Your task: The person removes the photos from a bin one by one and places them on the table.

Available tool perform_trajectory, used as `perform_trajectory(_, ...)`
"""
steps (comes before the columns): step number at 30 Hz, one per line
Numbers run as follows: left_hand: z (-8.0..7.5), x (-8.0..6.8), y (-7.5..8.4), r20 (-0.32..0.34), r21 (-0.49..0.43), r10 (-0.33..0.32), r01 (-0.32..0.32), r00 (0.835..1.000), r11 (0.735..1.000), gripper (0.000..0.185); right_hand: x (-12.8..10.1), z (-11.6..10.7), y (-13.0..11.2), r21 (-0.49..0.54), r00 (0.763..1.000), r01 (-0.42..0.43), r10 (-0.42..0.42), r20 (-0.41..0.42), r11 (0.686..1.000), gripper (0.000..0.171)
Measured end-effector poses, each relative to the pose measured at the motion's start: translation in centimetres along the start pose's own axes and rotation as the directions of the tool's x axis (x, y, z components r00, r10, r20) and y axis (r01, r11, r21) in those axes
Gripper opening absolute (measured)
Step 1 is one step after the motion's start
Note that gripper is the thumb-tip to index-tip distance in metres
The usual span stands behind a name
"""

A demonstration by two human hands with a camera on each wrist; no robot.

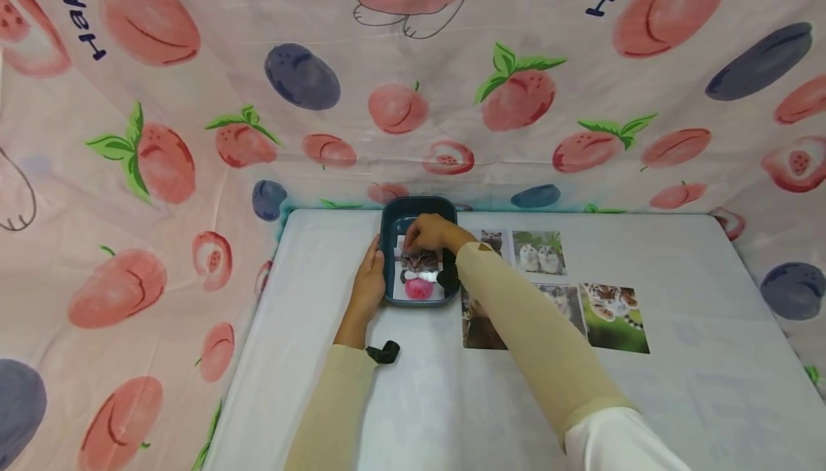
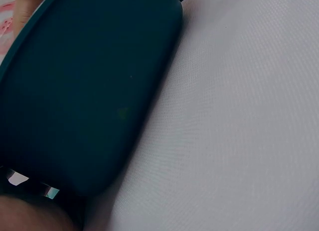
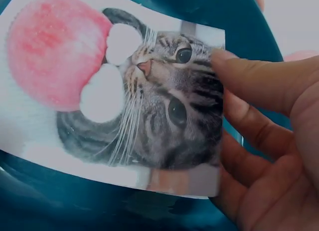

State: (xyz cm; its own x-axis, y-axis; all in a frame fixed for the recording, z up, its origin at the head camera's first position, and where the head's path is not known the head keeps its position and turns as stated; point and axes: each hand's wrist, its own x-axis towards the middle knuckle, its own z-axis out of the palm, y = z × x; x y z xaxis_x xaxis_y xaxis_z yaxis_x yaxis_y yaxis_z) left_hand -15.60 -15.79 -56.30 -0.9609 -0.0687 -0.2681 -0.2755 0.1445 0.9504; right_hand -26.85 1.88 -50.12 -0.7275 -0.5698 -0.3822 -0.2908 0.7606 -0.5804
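Observation:
A dark teal tray stands at the far edge of the white table. My right hand reaches into it and pinches the far edge of a cat photo showing a tabby with a pink ball. In the right wrist view the thumb lies on top of the cat photo and the fingers curl beneath it, above the tray. My left hand rests with straight fingers against the tray's left wall. The left wrist view is mostly filled by the tray's outer wall.
Several animal photos lie right of the tray, among them hamsters, a tiger and a cat partly under my right forearm. A small black object sits by my left wrist. Fruit-print cloth walls in the table.

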Motion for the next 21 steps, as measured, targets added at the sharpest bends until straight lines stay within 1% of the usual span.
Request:
perform_trajectory(2, -0.1, 0.0, -0.1, 0.000, 0.003, 0.001, -0.001, 1.000, 1.000, 0.050, -0.1, -0.2, -0.1, 0.025, 1.000, 0.007, -0.007, 0.012, 1.000, 0.013)
perform_trajectory(5, -0.1, 0.1, -0.1, 0.000, 0.006, 0.000, 0.000, 1.000, 1.000, 0.050, -0.3, -0.3, 0.0, 0.051, 1.000, 0.004, -0.005, 0.019, 0.999, 0.019)
perform_trajectory(8, -0.1, 0.0, 0.0, 0.001, 0.009, -0.004, 0.004, 1.000, 1.000, 0.050, -0.7, -0.4, -0.1, 0.058, 1.000, 0.000, -0.001, 0.019, 0.998, 0.026)
perform_trajectory(10, -0.1, 0.0, 0.0, 0.001, 0.011, -0.006, 0.006, 1.000, 1.000, 0.050, -0.9, -0.4, 0.0, 0.061, 1.000, 0.003, -0.004, 0.017, 0.998, 0.027)
perform_trajectory(16, -0.2, 0.0, 0.0, 0.002, 0.006, 0.004, -0.004, 1.000, 1.000, 0.049, -1.4, -0.4, -0.1, 0.055, 1.000, 0.019, -0.019, -0.010, 0.998, 0.019)
perform_trajectory(21, -0.2, 0.0, -0.1, 0.004, 0.010, -0.003, 0.003, 1.000, 1.000, 0.049, -1.8, -0.3, 0.3, 0.047, 0.995, 0.063, -0.059, -0.078, 0.997, 0.014)
